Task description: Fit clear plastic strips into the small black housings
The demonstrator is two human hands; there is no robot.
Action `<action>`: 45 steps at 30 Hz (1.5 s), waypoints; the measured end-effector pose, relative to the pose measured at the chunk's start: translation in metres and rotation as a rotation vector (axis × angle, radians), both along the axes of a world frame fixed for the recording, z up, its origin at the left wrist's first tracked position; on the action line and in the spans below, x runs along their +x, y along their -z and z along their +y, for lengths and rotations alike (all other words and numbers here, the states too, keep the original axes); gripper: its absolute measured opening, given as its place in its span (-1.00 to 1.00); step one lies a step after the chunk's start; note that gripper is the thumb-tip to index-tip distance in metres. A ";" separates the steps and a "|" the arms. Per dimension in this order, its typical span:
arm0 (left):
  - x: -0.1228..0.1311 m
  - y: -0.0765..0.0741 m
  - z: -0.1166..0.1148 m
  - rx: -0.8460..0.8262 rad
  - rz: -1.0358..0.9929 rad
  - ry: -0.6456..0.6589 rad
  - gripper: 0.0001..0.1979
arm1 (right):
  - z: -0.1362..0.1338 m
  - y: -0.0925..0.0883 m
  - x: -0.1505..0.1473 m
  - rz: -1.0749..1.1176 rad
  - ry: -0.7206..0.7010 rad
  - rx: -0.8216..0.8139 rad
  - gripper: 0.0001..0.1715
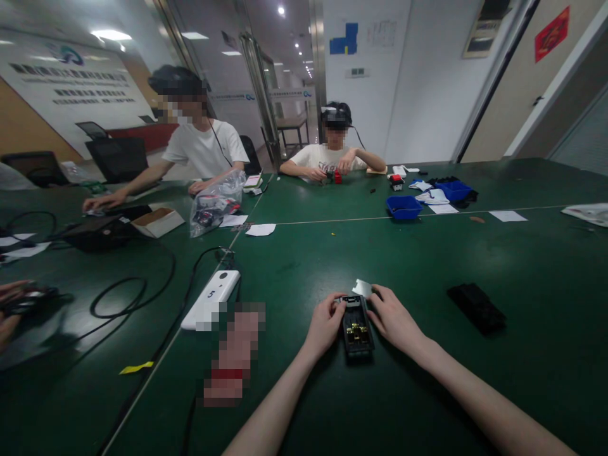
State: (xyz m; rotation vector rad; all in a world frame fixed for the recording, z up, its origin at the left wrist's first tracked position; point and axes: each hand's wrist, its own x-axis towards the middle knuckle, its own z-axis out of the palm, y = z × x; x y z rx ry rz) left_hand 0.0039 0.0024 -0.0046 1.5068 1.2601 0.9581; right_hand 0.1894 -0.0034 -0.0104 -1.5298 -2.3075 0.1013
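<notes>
Forearms (282, 396) extended over the counter (294, 266) — open black housing (358, 348) just ahead.
Left hand (325, 324) grips the housing's left side; right hand (392, 316) curls at its right near a white plate (361, 288), grip unclear. Uneven pressure could tilt the housing — dislodging brass-coloured parts (357, 332), if loose.

The right hand (394, 320) could pass rightward over the table (430, 285) until the black part (476, 307) obstructs.

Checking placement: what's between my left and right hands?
In the head view, a black housing holding gold parts, a pale plate near its far end.
</notes>
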 end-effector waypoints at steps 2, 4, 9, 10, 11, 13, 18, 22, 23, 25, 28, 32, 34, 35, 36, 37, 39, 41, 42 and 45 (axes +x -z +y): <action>0.000 0.000 0.000 0.001 0.003 -0.003 -0.70 | 0.000 -0.001 -0.002 0.015 -0.001 -0.028 -0.78; 0.000 -0.001 -0.001 0.002 0.008 -0.004 -0.71 | 0.002 -0.003 0.000 0.004 0.002 -0.064 -0.78; 0.000 -0.004 -0.002 0.006 0.013 0.004 -0.71 | 0.006 -0.016 0.005 -0.137 -0.029 -0.063 -0.63; 0.000 -0.005 -0.002 0.006 0.014 0.006 -0.70 | 0.006 -0.018 0.005 -0.160 -0.026 -0.075 -0.61; 0.000 -0.005 -0.002 0.005 0.014 0.007 -0.70 | 0.006 -0.021 0.005 -0.167 -0.013 -0.099 -0.60; 0.000 -0.005 -0.002 0.004 0.015 0.008 -0.70 | 0.006 -0.024 0.007 -0.119 0.034 -0.163 -0.58; -0.001 -0.003 -0.001 -0.001 0.024 0.016 -0.71 | 0.013 -0.022 0.016 0.274 0.040 -0.316 -0.47; 0.000 -0.001 0.000 -0.004 0.013 0.004 -0.72 | 0.018 -0.022 0.018 0.797 0.108 -0.531 -0.37; 0.000 0.000 0.000 -0.004 0.008 -0.001 -0.72 | 0.018 -0.023 0.017 0.924 0.119 -0.584 -0.35; 0.001 0.001 0.000 -0.004 -0.004 -0.003 -0.73 | 0.017 -0.028 0.014 1.125 0.085 -0.667 -0.25; 0.001 0.001 0.000 -0.006 -0.019 0.003 -0.73 | 0.011 -0.038 0.007 1.272 -0.040 -0.750 -0.05; 0.002 0.001 0.000 -0.004 -0.031 0.006 -0.74 | 0.004 -0.043 -0.004 1.293 -0.139 -0.796 -0.10; 0.002 0.000 0.000 -0.002 -0.031 0.009 -0.74 | 0.003 -0.040 -0.009 1.306 -0.159 -0.775 -0.20; 0.002 0.000 0.000 -0.002 -0.029 0.010 -0.73 | 0.002 -0.038 -0.012 1.316 -0.166 -0.758 -0.24; 0.002 -0.001 -0.001 -0.001 -0.027 0.010 -0.72 | 0.002 -0.036 -0.014 1.325 -0.171 -0.742 -0.27; 0.002 -0.001 -0.001 0.000 -0.023 0.009 -0.72 | 0.002 -0.033 -0.016 1.327 -0.177 -0.734 -0.29; 0.002 -0.002 -0.001 0.002 -0.015 0.005 -0.71 | 0.001 -0.029 -0.019 1.319 -0.185 -0.736 -0.31; 0.002 -0.002 -0.001 0.002 -0.013 0.006 -0.72 | 0.001 -0.025 -0.020 1.302 -0.190 -0.752 -0.31; 0.002 -0.002 0.000 0.003 -0.013 0.007 -0.72 | 0.001 -0.024 -0.021 1.294 -0.191 -0.759 -0.31; 0.002 -0.002 0.001 0.008 -0.007 0.007 -0.74 | 0.001 -0.022 -0.022 1.262 -0.190 -0.775 -0.31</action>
